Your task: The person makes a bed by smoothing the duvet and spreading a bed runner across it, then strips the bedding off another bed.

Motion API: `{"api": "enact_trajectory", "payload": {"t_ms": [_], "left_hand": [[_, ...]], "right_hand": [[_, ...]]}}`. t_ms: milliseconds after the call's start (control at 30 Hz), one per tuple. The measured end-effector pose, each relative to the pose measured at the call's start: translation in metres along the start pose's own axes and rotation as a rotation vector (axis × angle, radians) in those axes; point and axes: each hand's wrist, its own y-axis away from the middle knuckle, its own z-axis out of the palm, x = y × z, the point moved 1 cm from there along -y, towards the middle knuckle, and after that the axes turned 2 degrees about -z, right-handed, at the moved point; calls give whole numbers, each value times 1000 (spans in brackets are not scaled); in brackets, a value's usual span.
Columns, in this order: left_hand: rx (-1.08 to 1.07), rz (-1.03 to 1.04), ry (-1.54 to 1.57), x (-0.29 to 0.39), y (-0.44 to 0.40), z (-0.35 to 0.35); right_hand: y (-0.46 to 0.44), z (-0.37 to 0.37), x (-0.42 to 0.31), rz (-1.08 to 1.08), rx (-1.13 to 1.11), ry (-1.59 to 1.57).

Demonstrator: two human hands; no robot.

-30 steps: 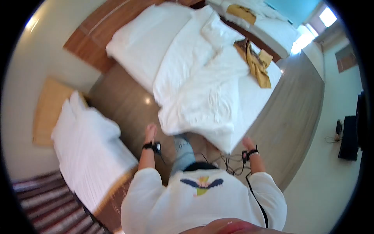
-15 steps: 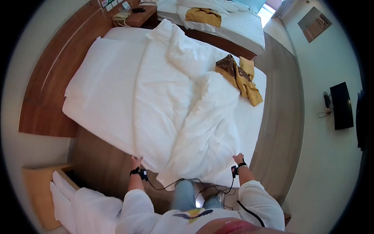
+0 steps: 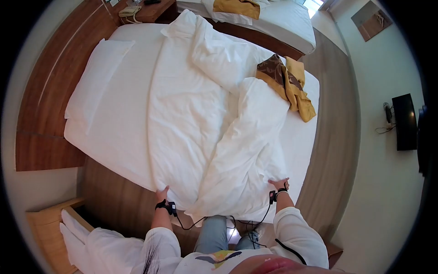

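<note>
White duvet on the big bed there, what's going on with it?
Someone stands beside the bed, with the left hand at the near edge of the rumpled white duvet and the right hand at it too, farther toward the foot. Whether either hand grips it is hard to tell. The duvet lies in loose folds. A pillow lies by the headboard, and a brown-and-gold cloth lies crumpled near the foot.

Head-worn view, facing forward, steeply down

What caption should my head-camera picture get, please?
Left hand and right hand at a rumpled white fabric duvet, crumpled brown-and-gold cloth lying beyond.
</note>
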Motion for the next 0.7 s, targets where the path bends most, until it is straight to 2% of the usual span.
{"api": "enact_trajectory", "payload": {"t_ms": [67, 100, 133, 167, 233, 300, 333, 400, 433, 467, 500, 600, 700], "left_hand": [[-113, -55, 2, -4, 4, 1], [-109, -54, -2, -8, 10, 4], [-158, 96, 107, -11, 21, 10], [-207, 247, 214, -12, 37, 14], [-240, 296, 205, -10, 72, 12], [-270, 396, 178, 1, 114, 16], [-264, 447, 157, 9, 135, 21], [-299, 508, 149, 14, 166, 35], [-222, 642, 29, 8, 178, 42], [-143, 772, -95, 3, 194, 47], [-112, 773, -146, 12, 223, 47], [-31, 791, -270, 36, 326, 25], [-88, 807, -324, 26, 362, 21]], "right_hand": [[-4, -7, 3, -60, -54, 164], [-4, -11, 7, -171, 28, 204], [-7, -7, 17, -172, 22, 202], [-11, 1, 27, -284, 7, 209], [-8, 11, 42, -482, 4, 178], [9, 10, 41, -577, -9, 103], [11, 13, 41, -663, 28, 14], [20, -3, 41, -783, -226, -466], [44, -26, 48, -769, -310, -547], [52, -39, 57, -816, -264, -479], [57, -52, 67, -861, -217, -412], [70, -87, 96, -880, -335, -501], [87, -132, 127, -979, -369, -516]]}}
